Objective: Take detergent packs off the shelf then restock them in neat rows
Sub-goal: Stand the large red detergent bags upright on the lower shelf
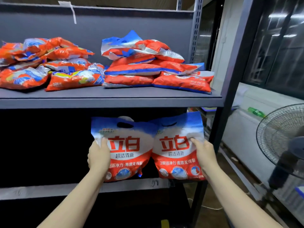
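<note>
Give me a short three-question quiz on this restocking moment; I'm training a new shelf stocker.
1. True or false: each hand grips its own detergent pack, the left hand the left pack and the right hand the right pack.
2. The two held packs are: A) lying flat, B) upright side by side, C) stacked.
3. Fill in: the loose heaps of packs lie on the ___ shelf.

Key: 1 true; 2 B; 3 upper.

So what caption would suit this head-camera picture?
Left hand and right hand each hold an upright detergent pack at the lower shelf.
</note>
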Motion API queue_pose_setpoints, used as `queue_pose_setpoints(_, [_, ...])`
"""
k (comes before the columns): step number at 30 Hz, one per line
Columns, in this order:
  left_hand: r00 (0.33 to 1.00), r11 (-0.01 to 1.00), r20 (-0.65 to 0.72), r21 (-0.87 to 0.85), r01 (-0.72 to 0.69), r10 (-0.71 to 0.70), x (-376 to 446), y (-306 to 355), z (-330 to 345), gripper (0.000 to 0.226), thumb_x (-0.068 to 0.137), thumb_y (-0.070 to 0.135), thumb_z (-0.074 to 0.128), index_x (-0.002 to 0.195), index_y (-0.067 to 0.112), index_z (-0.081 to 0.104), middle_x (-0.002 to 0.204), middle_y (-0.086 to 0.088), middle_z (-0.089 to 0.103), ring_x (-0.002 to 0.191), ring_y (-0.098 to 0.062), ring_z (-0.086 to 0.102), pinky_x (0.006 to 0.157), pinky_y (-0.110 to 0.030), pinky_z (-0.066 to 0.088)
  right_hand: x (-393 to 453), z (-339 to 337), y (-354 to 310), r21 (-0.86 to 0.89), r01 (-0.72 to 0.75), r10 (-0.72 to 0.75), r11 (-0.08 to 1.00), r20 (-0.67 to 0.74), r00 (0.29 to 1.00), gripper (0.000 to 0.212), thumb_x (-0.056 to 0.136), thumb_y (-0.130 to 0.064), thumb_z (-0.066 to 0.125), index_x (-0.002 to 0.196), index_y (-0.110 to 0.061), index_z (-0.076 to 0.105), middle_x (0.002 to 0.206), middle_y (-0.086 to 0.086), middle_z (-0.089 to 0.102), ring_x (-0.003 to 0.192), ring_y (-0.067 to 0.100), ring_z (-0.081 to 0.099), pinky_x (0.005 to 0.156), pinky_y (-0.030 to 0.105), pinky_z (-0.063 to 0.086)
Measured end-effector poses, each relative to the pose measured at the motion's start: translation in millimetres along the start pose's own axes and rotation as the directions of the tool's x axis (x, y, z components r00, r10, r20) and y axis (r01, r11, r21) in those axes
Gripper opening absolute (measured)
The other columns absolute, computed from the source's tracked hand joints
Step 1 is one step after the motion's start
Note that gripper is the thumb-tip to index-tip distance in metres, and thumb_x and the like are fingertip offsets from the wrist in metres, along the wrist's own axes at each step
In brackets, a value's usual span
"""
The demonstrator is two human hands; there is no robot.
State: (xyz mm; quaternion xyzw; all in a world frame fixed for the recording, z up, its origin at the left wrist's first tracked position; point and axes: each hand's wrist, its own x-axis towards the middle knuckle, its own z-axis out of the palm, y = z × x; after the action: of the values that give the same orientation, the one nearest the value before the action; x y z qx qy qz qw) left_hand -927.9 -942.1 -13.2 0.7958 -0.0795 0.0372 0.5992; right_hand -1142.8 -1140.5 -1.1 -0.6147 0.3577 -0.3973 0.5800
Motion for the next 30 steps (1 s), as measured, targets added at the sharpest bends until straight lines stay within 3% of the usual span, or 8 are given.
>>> queue_pose_setpoints(4, [0.994,0.977,0.035,-0.182,0.111,-0.106,10,-15,17,0.029,0.093,0.037,0.047,0.1,0.01,0.053,0.08,-0.015,0.065,0.065,-0.032,0.065,0.068,-0.046,0.057,16,2,17,0.021,-0.053,0.052,0.998,0.036,0.998,0.018,0.095,-0.025,0.053,0.086,-0.015,0.065,0.072,0.007,0.072,0.067,0.026,0.071,0.067,0.036,0.056])
queue_pose_setpoints(10, [0.98,0.874,0.07,-0.443,0.2,-0.188,33,-25,45,0.025,0.097,0.029,0.051,0.113,0.01,0.051,0.104,-0.02,0.063,0.091,-0.038,0.062,0.084,-0.05,0.052,69,15,53,0.141,-0.109,0.121,0.984,-0.078,0.99,0.023,0.084,-0.031,0.057,0.103,-0.019,0.063,0.096,0.011,0.071,0.087,0.032,0.067,0.085,0.049,0.054])
queue_pose_setpoints(13, [0.98,0.891,0.068,-0.409,0.196,-0.185,54,-22,61,0.013,0.098,0.03,0.047,0.092,0.019,0.052,0.085,-0.007,0.06,0.081,-0.03,0.061,0.071,-0.034,0.048,98,27,62,0.214,-0.122,0.149,0.969,-0.114,0.982,0.027,0.079,-0.035,0.064,0.102,-0.021,0.065,0.094,0.007,0.072,0.088,0.031,0.066,0.086,0.047,0.053])
queue_pose_setpoints(15, [0.96,0.885,0.111,-0.37,0.281,-0.259,80,-27,72,0.025,0.098,0.034,0.046,0.08,0.017,0.05,0.085,-0.009,0.06,0.091,-0.036,0.063,0.077,-0.034,0.045,117,34,63,0.264,-0.137,0.164,0.955,-0.083,0.983,0.014,0.085,-0.029,0.062,0.095,-0.019,0.065,0.09,0.01,0.071,0.082,0.032,0.067,0.083,0.047,0.054])
queue_pose_setpoints(17, [0.897,0.83,0.311,-0.367,0.419,-0.315,103,-34,83,0.035,0.097,0.044,0.044,0.089,0.013,0.058,0.096,-0.014,0.069,0.097,-0.04,0.064,0.091,-0.047,0.048,136,39,65,0.316,-0.147,0.166,0.937,-0.034,0.986,0.017,0.085,-0.025,0.06,0.098,-0.017,0.068,0.097,0.016,0.071,0.088,0.037,0.068,0.085,0.053,0.054])
queue_pose_setpoints(19, [0.882,0.801,0.387,-0.42,0.427,-0.267,117,-39,94,0.033,0.097,0.044,0.045,0.104,0.017,0.061,0.097,-0.014,0.072,0.089,-0.037,0.068,0.086,-0.058,0.05,153,45,71,0.359,-0.133,0.139,0.924,0.008,0.99,0.026,0.084,-0.026,0.059,0.106,-0.015,0.067,0.103,0.019,0.07,0.091,0.04,0.068,0.084,0.059,0.052])
queue_pose_setpoints(24, [0.91,0.793,0.377,-0.495,0.356,-0.173,144,-33,132,0.025,0.098,0.035,0.047,0.105,0.016,0.062,0.101,-0.012,0.069,0.089,-0.03,0.066,0.083,-0.046,0.052,187,54,83,0.364,-0.094,0.074,0.927,0.068,0.995,0.035,0.091,-0.034,0.049,0.116,-0.013,0.06,0.105,0.019,0.07,0.091,0.039,0.069,0.084,0.06,0.052])
queue_pose_setpoints(30, [0.86,0.756,0.469,-0.483,0.441,-0.202,188,-33,177,0.025,0.096,0.035,0.05,0.104,0.014,0.061,0.094,-0.012,0.066,0.082,-0.028,0.063,0.073,-0.042,0.05,238,61,94,0.365,-0.06,0.063,0.929,0.002,0.998,0.031,0.091,-0.031,0.047,0.112,-0.013,0.06,0.101,0.016,0.071,0.09,0.037,0.07,0.086,0.058,0.052])
